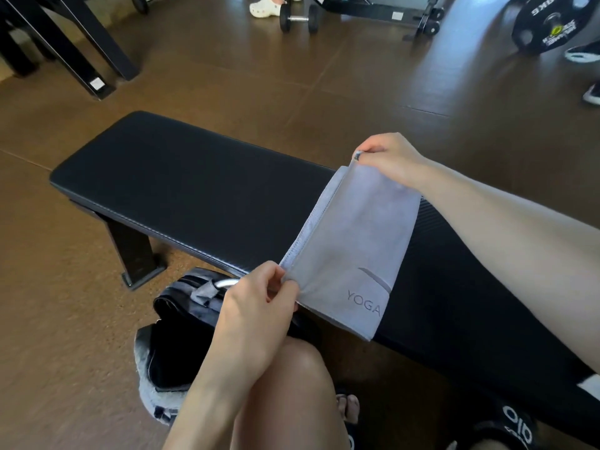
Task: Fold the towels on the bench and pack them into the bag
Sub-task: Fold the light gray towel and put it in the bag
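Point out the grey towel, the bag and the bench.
grey towel (350, 241): head view, middle of the folded cloth above the YOGA print.
bag (181, 345): head view, dark opening of the bag on the floor.
bench (194, 186): head view, bare black pad.

Just one view here, a wide-angle head cam looking forward and down from where the person sits. It's close in: both forearms come up from the bottom edge and the knees sit right under the lens. The worktop (181, 186) cuts diagonally across the middle, the floor (373, 92) fills the far half, and the edges bend a bit from the wide lens
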The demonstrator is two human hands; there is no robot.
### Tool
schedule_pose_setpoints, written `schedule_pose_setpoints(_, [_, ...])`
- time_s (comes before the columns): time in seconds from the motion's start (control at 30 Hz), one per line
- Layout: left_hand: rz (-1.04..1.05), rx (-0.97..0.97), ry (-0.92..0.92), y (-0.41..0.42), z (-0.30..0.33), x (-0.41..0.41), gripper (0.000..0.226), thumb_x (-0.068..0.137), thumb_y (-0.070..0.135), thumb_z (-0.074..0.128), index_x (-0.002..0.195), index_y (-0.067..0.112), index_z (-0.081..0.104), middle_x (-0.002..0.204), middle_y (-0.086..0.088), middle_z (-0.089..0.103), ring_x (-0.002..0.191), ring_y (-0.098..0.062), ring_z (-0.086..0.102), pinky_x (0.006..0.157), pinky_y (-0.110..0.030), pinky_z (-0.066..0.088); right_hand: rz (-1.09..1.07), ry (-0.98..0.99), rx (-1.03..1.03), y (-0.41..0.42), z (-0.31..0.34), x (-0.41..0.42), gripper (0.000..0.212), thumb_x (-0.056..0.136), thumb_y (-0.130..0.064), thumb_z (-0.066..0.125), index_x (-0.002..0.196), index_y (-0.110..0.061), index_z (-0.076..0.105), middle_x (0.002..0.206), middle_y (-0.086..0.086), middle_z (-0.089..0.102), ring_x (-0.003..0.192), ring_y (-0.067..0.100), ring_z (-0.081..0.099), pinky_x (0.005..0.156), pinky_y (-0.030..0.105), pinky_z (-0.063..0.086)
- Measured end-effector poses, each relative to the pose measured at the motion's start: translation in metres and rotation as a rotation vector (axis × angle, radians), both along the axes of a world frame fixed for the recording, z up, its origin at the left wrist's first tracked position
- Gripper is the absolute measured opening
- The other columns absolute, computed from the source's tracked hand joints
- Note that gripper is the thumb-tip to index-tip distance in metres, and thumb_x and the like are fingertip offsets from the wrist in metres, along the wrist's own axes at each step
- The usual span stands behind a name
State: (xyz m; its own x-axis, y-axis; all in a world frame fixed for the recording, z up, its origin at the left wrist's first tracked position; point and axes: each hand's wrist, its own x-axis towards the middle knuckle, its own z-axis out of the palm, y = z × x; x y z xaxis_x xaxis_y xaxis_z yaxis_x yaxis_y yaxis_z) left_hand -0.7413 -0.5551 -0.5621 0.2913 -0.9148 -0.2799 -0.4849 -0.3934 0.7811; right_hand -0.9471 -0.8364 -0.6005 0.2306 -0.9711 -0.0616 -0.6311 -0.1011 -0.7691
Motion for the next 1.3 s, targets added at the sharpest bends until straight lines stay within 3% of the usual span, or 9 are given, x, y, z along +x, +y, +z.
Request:
schedule_pose_setpoints(0.23, [0.056,0.115,-0.039,-0.012,-0.017,0.013,0.017,0.089,0.023,0.057,0.074,0.017,0.062,0.070,-0.004,0.069,0.073,-0.027,0.062,0.068,-0.048,0.056,-0.053,-0.042,0.029,-0.005,-0.015,0.015,0.017,0.090,-0.019,0.063,0.100,-0.014,0.076,0.105,0.003,0.074,0.080,0.007,0.058,0.061,0.018,0.039])
schedule_pose_setpoints(0.47, [0.087,0.158,0.066,-0.013,-0.026,0.020,0.019,0.087,0.022,0.057,0.069,0.023,0.061,0.064,0.003,0.068,0.066,-0.020,0.061,0.066,-0.045,0.055,-0.038,-0.119,0.048,-0.005,-0.015,0.012,0.017,0.088,-0.018,0.066,0.103,-0.020,0.075,0.100,-0.002,0.074,0.095,0.009,0.065,0.071,0.021,0.044])
schedule_pose_setpoints(0.57, [0.092,0.163,0.094,-0.013,-0.028,0.023,0.021,0.087,0.022,0.058,0.067,0.026,0.062,0.064,0.003,0.068,0.066,-0.018,0.060,0.061,-0.039,0.052,-0.038,-0.137,0.028,-0.006,-0.015,0.013,0.015,0.087,-0.016,0.065,0.096,-0.022,0.075,0.096,-0.004,0.076,0.093,0.008,0.066,0.073,0.023,0.046])
schedule_pose_setpoints(0.77, [0.104,0.152,0.109,-0.014,-0.032,0.025,0.022,0.087,0.022,0.058,0.066,0.026,0.062,0.060,0.004,0.066,0.064,-0.020,0.059,0.066,-0.041,0.050,-0.077,-0.127,-0.067,-0.006,-0.018,0.023,0.010,0.088,-0.016,0.064,0.088,-0.022,0.072,0.091,-0.003,0.075,0.084,0.008,0.063,0.070,0.023,0.045])
schedule_pose_setpoints(0.93, [0.111,0.144,0.098,-0.013,-0.036,0.025,0.020,0.089,0.022,0.059,0.070,0.019,0.064,0.060,0.004,0.067,0.066,-0.020,0.059,0.066,-0.038,0.048,-0.070,-0.046,-0.122,-0.004,-0.028,0.027,0.010,0.089,-0.016,0.059,0.086,-0.019,0.068,0.088,-0.003,0.073,0.083,0.017,0.064,0.073,0.033,0.049])
schedule_pose_setpoints(1.1, [0.118,0.143,0.090,-0.014,-0.040,0.025,0.019,0.089,0.021,0.059,0.071,0.017,0.065,0.061,0.003,0.067,0.065,-0.019,0.060,0.067,-0.040,0.050,-0.078,0.017,-0.172,-0.003,-0.031,0.030,0.017,0.088,-0.020,0.056,0.076,-0.031,0.061,0.076,-0.011,0.069,0.079,0.012,0.060,0.077,0.039,0.051])
schedule_pose_setpoints(1.3, [0.125,0.134,0.031,-0.014,-0.047,0.022,0.017,0.088,0.023,0.059,0.073,0.016,0.065,0.063,0.002,0.068,0.074,-0.023,0.066,0.074,-0.046,0.055,-0.059,0.204,-0.239,-0.001,-0.036,0.033,0.011,0.095,-0.022,0.051,0.089,-0.026,0.060,0.078,-0.011,0.063,0.081,0.019,0.059,0.070,0.036,0.047])
